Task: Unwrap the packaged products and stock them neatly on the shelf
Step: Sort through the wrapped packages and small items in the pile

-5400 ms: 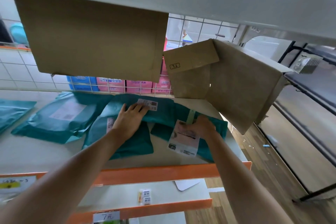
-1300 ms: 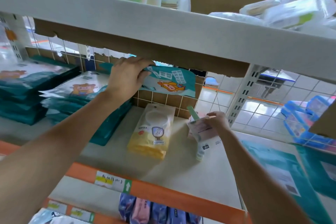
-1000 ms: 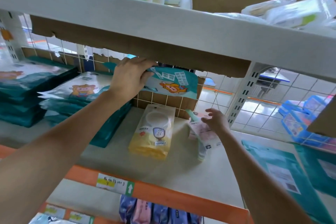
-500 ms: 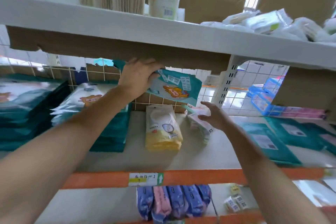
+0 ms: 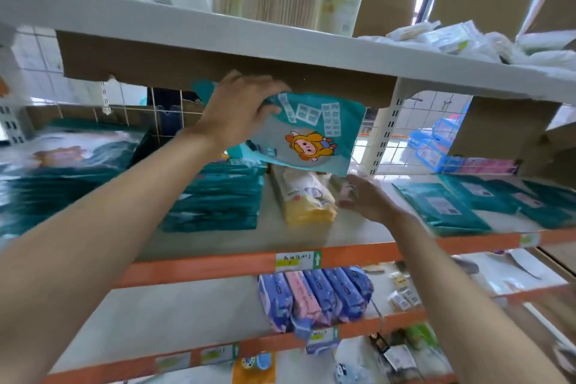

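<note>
— Fingers on the left hand (image 5: 240, 109), what do they do?
— They still curl round the top of the teal packet (image 5: 311, 137), up under the upper shelf (image 5: 280, 40), above the yellow pack (image 5: 307, 199).
— And the right hand (image 5: 371, 201)?
— A moment ago it held the pink packet (image 5: 345, 192). Now its fingers are loose and spread, holding nothing, just beside it.
— How many things?
— Two hands, one teal packet, one yellow pack, one pink packet, one stack of teal packets (image 5: 215, 196) on the middle shelf (image 5: 218, 265).
— How does the teal packet look?
— Flat, shiny, tilted, with an orange cartoon animal and little white squares.
</note>
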{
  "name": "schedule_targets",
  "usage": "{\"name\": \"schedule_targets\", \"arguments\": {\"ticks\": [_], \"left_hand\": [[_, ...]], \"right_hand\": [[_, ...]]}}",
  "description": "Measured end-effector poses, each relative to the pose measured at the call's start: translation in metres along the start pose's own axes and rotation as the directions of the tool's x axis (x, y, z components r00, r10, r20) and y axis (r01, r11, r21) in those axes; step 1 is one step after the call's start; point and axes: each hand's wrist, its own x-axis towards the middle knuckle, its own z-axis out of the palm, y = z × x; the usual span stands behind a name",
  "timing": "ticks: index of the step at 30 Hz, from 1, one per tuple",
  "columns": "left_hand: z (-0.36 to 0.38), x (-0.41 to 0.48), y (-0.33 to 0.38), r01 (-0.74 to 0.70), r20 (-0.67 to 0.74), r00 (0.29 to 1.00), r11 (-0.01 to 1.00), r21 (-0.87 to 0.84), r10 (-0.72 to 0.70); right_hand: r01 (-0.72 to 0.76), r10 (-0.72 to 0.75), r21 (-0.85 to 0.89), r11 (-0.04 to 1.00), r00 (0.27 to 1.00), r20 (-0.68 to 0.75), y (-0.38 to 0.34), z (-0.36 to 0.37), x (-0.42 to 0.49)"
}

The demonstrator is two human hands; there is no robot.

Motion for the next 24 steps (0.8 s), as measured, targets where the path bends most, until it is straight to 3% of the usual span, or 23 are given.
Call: {"name": "schedule_targets", "arguments": {"ticks": [4,9,14,17,19,22,24], "left_hand": [[-0.021,-0.014,-0.01,0.007,0.045,0.999,1.0,-0.019,-0.006],[-0.04,-0.018,-0.014,0.094,0.081,0.993,0.993,-0.07,-0.089],[-0.049,-0.012,-0.004,0.163,0.212,0.969,0.977,-0.14,-0.131],[-0.045,-0.01,0.001,0.213,0.288,0.943,0.968,-0.135,-0.167],[-0.042,-0.011,0.004,0.204,0.239,0.957,0.966,-0.162,-0.162],[-0.037,-0.019,0.006,0.171,0.025,0.985,0.978,-0.123,-0.17],[-0.028,-0.033,0.001,0.226,-0.072,0.969,0.967,-0.118,-0.236]], "right_hand": [[0.05,-0.067,0.227,0.973,0.995,0.069,-0.026,0.001,-0.006],[0.125,-0.209,0.542,0.831,0.973,0.096,-0.055,0.0,-0.01],[0.229,-0.243,0.712,0.664,0.966,-0.084,-0.092,-0.012,-0.014],[0.285,-0.167,0.681,0.675,0.958,-0.235,-0.102,-0.014,-0.017],[0.301,-0.141,0.645,0.702,0.947,-0.288,-0.101,-0.013,-0.017],[0.294,-0.113,0.63,0.718,0.943,-0.312,-0.089,-0.008,-0.02],[0.28,-0.074,0.647,0.709,0.942,-0.326,-0.075,-0.003,-0.022]]}}
